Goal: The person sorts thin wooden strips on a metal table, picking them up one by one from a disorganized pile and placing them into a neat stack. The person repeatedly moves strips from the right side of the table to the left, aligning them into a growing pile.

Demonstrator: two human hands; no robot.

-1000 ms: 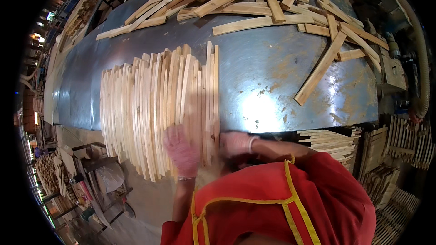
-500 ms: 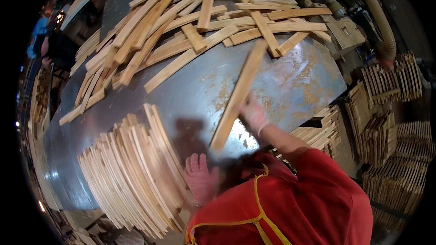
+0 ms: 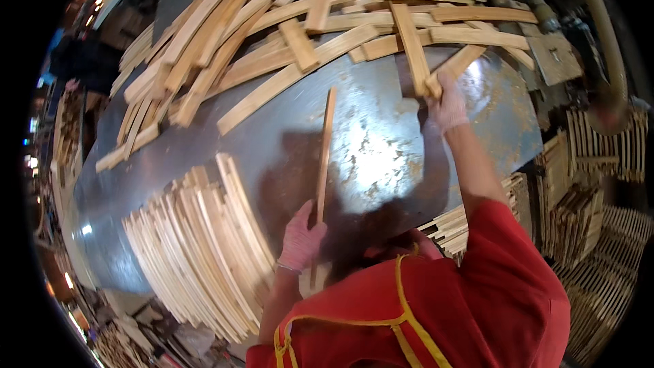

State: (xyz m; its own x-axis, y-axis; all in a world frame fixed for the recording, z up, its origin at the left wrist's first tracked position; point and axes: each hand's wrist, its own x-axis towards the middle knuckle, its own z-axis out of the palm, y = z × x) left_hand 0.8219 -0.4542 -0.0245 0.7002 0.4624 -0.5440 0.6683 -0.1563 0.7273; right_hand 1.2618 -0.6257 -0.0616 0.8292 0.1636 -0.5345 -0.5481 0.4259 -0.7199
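Observation:
My left hand (image 3: pixel 303 238), in a pink glove, is closed around the near end of a narrow wooden slat (image 3: pixel 326 143). That slat stands on its edge, pointing away from me over the metal table (image 3: pixel 272 143). To the left of this hand is a neat row of upright slats (image 3: pixel 197 245). My right hand (image 3: pixel 448 103), also gloved, reaches to the near side of a loose heap of slats (image 3: pixel 300 44). Its fingers close on a slat end (image 3: pixel 458 65) where two slats meet; which of the two it grips is partly hidden.
More slats are stacked below the table's right edge (image 3: pixel 449 228) and on the far right (image 3: pixel 599 225). A ribbed hose (image 3: pixel 606 34) hangs at the upper right. Sawdust patches mark the tabletop. Another person's dark figure (image 3: pixel 85 65) is at the far left.
The slat passed from my right hand to my left and turned onto its edge, nearer the row. My right hand moved away and up to the heap. My left hand went from open to closed.

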